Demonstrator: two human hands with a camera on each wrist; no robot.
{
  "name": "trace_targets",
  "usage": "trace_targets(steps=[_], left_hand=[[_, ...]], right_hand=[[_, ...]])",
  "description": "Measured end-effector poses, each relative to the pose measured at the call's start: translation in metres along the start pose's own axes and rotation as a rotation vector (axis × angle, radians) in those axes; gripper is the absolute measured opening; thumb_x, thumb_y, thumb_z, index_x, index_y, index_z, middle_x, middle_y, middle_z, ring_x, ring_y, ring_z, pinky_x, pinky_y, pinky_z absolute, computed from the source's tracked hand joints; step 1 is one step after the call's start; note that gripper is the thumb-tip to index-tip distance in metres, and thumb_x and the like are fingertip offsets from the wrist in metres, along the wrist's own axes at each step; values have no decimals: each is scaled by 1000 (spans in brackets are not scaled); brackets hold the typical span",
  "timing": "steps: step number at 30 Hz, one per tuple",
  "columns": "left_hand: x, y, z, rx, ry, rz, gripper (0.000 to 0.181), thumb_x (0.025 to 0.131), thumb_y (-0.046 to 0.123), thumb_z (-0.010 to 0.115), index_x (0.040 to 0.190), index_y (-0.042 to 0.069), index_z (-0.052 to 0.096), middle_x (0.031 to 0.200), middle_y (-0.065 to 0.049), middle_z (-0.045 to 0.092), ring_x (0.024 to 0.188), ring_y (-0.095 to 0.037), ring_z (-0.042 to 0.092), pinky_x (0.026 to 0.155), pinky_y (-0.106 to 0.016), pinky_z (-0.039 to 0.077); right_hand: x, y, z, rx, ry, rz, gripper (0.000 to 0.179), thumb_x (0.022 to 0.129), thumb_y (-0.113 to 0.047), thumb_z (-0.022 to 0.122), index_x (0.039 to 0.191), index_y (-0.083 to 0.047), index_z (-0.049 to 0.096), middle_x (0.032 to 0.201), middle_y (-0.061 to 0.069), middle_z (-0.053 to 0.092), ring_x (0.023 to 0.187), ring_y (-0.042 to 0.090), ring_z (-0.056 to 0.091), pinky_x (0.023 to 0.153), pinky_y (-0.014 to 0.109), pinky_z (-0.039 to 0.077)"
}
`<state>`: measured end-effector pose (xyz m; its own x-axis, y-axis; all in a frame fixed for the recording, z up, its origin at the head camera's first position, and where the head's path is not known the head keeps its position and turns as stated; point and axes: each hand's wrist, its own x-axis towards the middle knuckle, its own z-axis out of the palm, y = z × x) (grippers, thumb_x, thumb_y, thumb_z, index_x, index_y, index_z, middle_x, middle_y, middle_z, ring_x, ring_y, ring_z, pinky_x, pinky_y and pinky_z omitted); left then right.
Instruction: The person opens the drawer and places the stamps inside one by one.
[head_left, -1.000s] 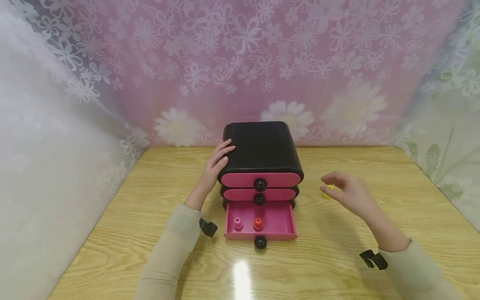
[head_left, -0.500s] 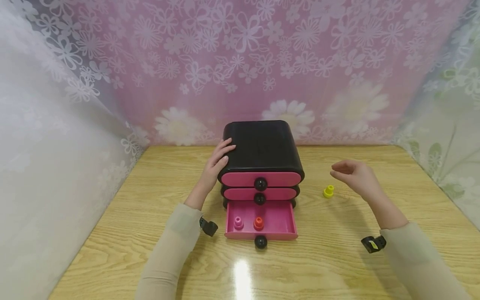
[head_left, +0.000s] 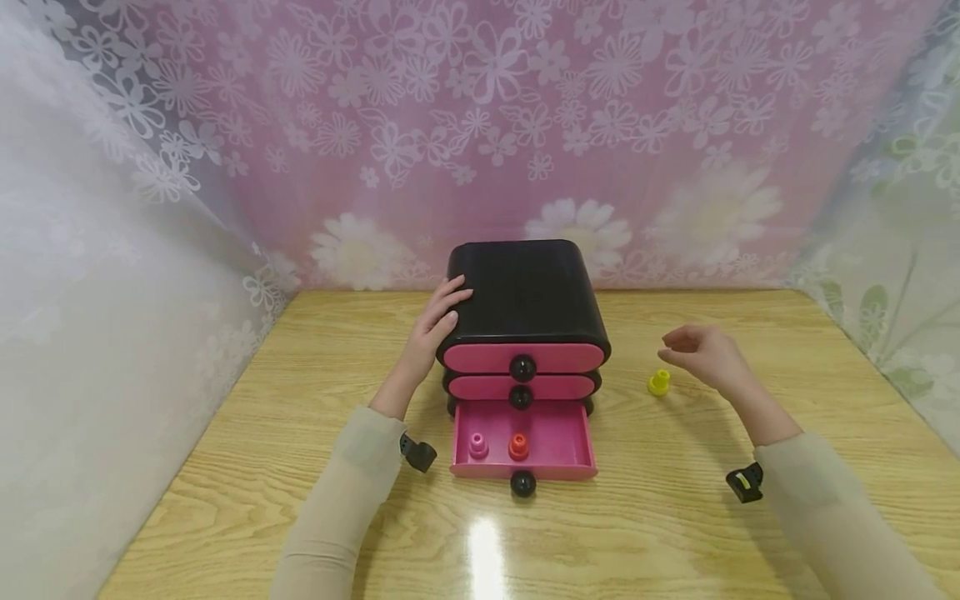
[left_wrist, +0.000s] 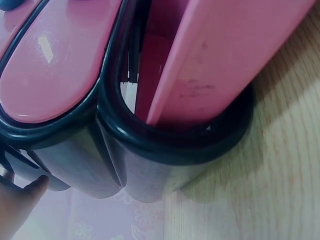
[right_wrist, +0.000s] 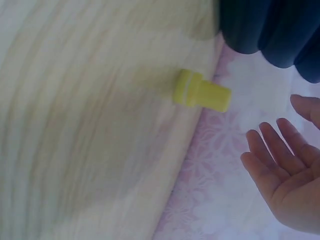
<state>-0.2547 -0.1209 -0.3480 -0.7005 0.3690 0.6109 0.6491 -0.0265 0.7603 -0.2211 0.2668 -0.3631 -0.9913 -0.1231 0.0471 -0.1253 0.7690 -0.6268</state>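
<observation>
A black drawer cabinet [head_left: 525,287] with pink drawers stands mid-table. My left hand [head_left: 431,333] rests against its left side, fingertips on the top edge; the left wrist view shows part of that hand [left_wrist: 17,202] at the cabinet's side. The bottom drawer [head_left: 558,437] is pulled out and holds a pink stepped peg [head_left: 477,447] and a red-orange stepped peg [head_left: 519,447]. My right hand [head_left: 708,358] hovers with relaxed fingers and nothing in it, just right of and above a yellow stepped peg [head_left: 659,383]. In the right wrist view the yellow peg [right_wrist: 200,92] stands upright on the table, apart from the fingers.
The upper drawer [head_left: 480,358] and the middle drawer [head_left: 480,387] are closed, each with a round black knob. The wood-grain table [head_left: 630,533] reaches back to a flowered pink curtain [head_left: 480,150]. Pale curtains [head_left: 97,333] hang at the sides.
My right hand has drawn away from the yellow peg to the right, uncovering it, then shifted slightly lower. The left hand has stayed on the cabinet.
</observation>
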Motion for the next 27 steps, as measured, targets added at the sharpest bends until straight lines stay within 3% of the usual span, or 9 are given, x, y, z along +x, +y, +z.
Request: trace_targets(steps=[6, 11, 15, 21, 27], left_hand=[[1, 1, 0, -3, 4, -6, 36, 87, -7, 34, 121, -17, 41, 138, -26, 24, 133, -24, 4, 105, -41, 6], [0, 1, -1, -2, 2, -11, 36, 87, -8, 33, 121, -17, 41, 138, -26, 24, 133, -29, 3, 105, -43, 5], [0, 1, -1, 2, -6, -3, 36, 87, -7, 33, 121, -17, 41, 138, -27, 23, 131, -37, 1, 104, -45, 5], [0, 2, 0, -2, -4, -13, 36, 87, -7, 33, 122, -17, 40, 138, -26, 23, 133, -28, 3, 105, -43, 6], [0, 6, 1, -9, -6, 1, 36, 87, -7, 33, 120, -19, 40, 137, -29, 22, 132, -33, 2, 105, -44, 5]], right_hand=[[4, 11, 5, -60, -78, -24, 49, 84, -26, 60, 113, 12, 51, 109, 30, 53, 98, 42, 51, 75, 47, 45], [6, 20, 9, -93, -133, -43, 46, 82, -22, 62, 111, 12, 53, 107, 30, 54, 97, 43, 51, 75, 47, 45], [7, 22, 11, -109, -151, -34, 44, 80, -20, 63, 109, 12, 53, 105, 30, 55, 95, 43, 52, 74, 46, 46], [8, 25, 14, -124, -176, -45, 41, 80, -17, 64, 106, 13, 54, 102, 30, 55, 93, 43, 53, 72, 46, 46], [8, 27, 17, -125, -183, -50, 37, 80, -14, 63, 104, 13, 55, 101, 30, 56, 91, 41, 55, 71, 44, 47]])
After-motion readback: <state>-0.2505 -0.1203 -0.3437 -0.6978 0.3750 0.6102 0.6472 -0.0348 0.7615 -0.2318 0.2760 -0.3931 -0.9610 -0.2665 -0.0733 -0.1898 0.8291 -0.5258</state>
